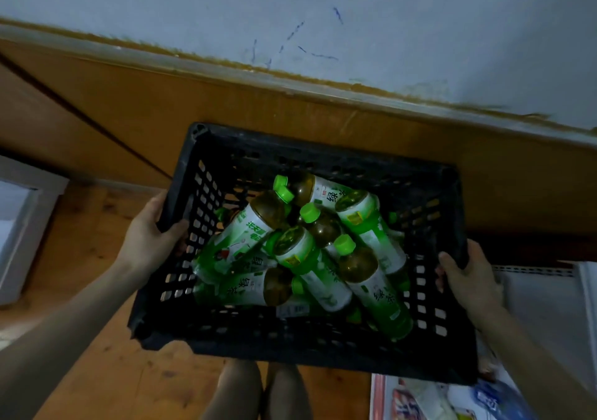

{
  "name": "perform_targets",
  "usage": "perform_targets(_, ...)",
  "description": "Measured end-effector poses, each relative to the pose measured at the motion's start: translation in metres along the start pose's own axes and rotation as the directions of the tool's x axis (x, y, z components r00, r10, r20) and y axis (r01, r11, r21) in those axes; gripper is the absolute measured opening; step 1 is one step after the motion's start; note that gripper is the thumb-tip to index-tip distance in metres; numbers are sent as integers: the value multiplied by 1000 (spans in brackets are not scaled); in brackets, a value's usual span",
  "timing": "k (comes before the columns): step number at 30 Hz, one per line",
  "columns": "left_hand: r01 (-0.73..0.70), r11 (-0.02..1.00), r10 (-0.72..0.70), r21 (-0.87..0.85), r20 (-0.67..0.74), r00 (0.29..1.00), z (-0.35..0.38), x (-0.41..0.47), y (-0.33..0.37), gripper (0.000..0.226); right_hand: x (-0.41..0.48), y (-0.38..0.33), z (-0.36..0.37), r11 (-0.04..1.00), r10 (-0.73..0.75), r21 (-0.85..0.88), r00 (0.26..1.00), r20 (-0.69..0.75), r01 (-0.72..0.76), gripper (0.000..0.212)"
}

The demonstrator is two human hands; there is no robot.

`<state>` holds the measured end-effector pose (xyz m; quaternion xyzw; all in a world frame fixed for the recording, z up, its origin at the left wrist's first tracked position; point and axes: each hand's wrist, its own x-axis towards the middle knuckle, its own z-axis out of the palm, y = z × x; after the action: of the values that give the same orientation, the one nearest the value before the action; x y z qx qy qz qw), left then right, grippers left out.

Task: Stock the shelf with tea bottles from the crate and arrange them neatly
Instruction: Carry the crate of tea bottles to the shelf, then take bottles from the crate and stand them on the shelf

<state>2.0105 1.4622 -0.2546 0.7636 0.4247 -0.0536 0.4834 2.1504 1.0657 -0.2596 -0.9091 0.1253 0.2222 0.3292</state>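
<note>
Wooden floor runs below the view, with an orange-brown wood panel behind it and a pale wall above that, marked with a few blue pen strokes. Light is dim.

I see a black plastic crate with perforated sides, carried in the air over the floor and tilted a little, its near left corner lowest. Left hand is closed on the crate's left rim, thumb inside against the wall, other fingers outside and not visible. Right hand is closed on the right rim, thumb on top of the edge, remaining fingers hidden behind the wall. Both grips are holding the crate; neither touches a bottle.

Tea bottles lie loose in the crate's bottom, heaped across one another at mixed angles, not upright. Each has a bright green cap, brown liquid at the shoulder and a green-and-white label. I cannot give an exact count; several lie under others.

A white box-like object stands on the floor at left, well apart from the crate. At right, a grey-white shelf surface with a perforated strip lies beside the right hand. Below the crate, bare knees show, and colourful packaged goods sit at lower right, blurred.
</note>
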Motion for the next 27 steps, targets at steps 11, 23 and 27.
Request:
perform_targets(11, 10, 996, -15, 91, 54, 998, 0, 5, 0, 53, 8, -4, 1, 975, 152, 148, 984, 94, -165, 23)
perform_targets(23, -358, 812, 150, 461, 429, 891, 60, 9, 23, 79, -2, -46, 33, 968, -189, -122, 959, 211, 218, 65)
perform_targets(27, -232, 899, 56, 372, 429, 902, 76, 27, 18, 82, 11, -47, 57, 992, -71, -72, 930, 362, 104, 75)
